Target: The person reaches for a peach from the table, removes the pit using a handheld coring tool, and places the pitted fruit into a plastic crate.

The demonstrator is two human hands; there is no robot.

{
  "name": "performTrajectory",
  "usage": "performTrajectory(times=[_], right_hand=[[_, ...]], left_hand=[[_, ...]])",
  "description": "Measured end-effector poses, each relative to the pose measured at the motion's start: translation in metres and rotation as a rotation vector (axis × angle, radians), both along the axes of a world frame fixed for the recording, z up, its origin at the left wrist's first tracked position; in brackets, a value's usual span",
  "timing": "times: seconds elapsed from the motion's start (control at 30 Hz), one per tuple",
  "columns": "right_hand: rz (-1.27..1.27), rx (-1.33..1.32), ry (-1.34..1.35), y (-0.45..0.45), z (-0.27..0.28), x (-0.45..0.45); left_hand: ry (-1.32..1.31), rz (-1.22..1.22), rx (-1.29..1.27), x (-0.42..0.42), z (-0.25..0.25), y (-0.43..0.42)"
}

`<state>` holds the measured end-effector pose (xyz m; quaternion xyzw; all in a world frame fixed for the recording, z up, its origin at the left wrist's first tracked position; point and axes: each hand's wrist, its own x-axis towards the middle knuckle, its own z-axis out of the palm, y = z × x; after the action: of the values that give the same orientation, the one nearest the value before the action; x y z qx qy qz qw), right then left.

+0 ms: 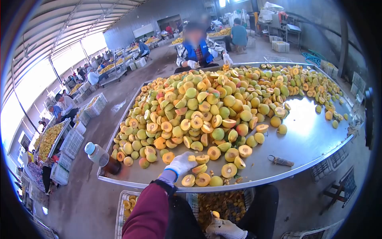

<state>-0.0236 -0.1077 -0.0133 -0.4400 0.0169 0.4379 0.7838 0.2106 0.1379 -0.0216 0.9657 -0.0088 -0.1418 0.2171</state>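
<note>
My left hand (181, 164), in a white glove below a maroon sleeve, is at the near edge of the metal table. Its fingers are closed around a small yellow peach piece (191, 158), among cut peach halves (202, 179). Low between my knees, my gloved right hand (227, 229) is closed on a yellow peach piece (215, 214) that sticks up past the fingers. Below that hand is a crate (250, 195) holding dark, wet-looking scraps. A large heap of whole and halved peaches (191, 103) covers much of the table.
A capped bottle of brown liquid (101, 157) stands at the table's left corner. A wooden-handled tool with a metal loop (281, 161) lies near the front edge. Across the table sits a gloved person (197, 53). Crates (71, 143) and other workers line the left side.
</note>
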Motion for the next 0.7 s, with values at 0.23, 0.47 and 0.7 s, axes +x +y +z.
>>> performTrajectory(times=[0.23, 0.47, 0.7], right_hand=[[-0.22, -0.601, -0.799, 0.002, -0.028, -0.015], [-0.333, -0.725, -0.453, -0.012, 0.006, -0.016], [-0.435, -0.18, -0.025, -0.015, 0.023, -0.023]], left_hand=[[0.136, -0.574, -0.731, -0.134, 0.043, -0.058], [-0.003, -0.086, -0.709, -0.174, 0.035, -0.054], [0.204, 0.221, -1.485, -0.22, 0.03, -0.084]])
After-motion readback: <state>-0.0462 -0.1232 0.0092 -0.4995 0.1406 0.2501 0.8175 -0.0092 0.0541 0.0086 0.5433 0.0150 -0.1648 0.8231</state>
